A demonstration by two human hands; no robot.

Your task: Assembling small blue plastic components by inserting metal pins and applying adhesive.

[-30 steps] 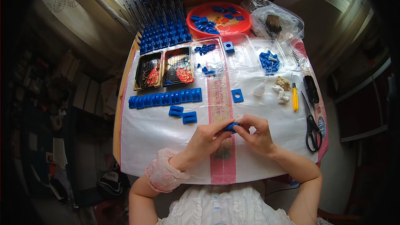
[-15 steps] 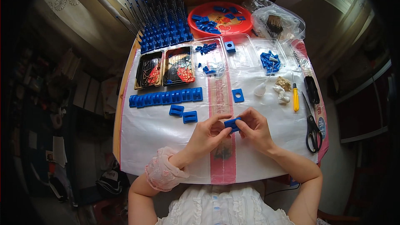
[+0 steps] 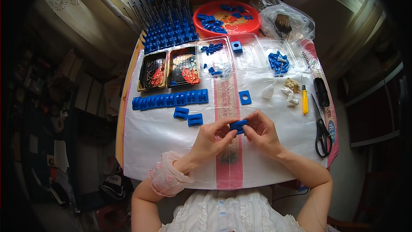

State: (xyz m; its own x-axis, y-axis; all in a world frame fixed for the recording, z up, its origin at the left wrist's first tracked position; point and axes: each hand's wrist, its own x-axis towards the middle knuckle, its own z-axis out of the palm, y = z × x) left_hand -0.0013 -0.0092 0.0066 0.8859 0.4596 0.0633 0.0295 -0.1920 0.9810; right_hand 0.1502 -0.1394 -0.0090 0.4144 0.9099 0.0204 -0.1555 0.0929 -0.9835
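Observation:
Between my two hands is a small blue plastic block (image 3: 238,126), held above the table's near middle. My left hand (image 3: 213,136) pinches its left end with thumb and fingers. On the other end, the fingers of my right hand (image 3: 260,132) are closed too. Just beyond them lies a flat blue square plate with a round hole (image 3: 245,97). Two loose blue curved pieces (image 3: 195,120) rest left of my left hand. Behind those, several similar pieces stand side by side in a row (image 3: 170,99).
Black trays (image 3: 154,71) hold small metal parts; clear trays (image 3: 214,56) hold blue parts. Farther back are upright spring rods on blue bases (image 3: 169,30) and a red basin (image 3: 227,19). A yellow screwdriver (image 3: 305,101) and black scissors (image 3: 322,135) lie at the right.
Both hands keep hold of the blue block, which has tilted and shifted very slightly. The view has moved a little; the other things lie as before.

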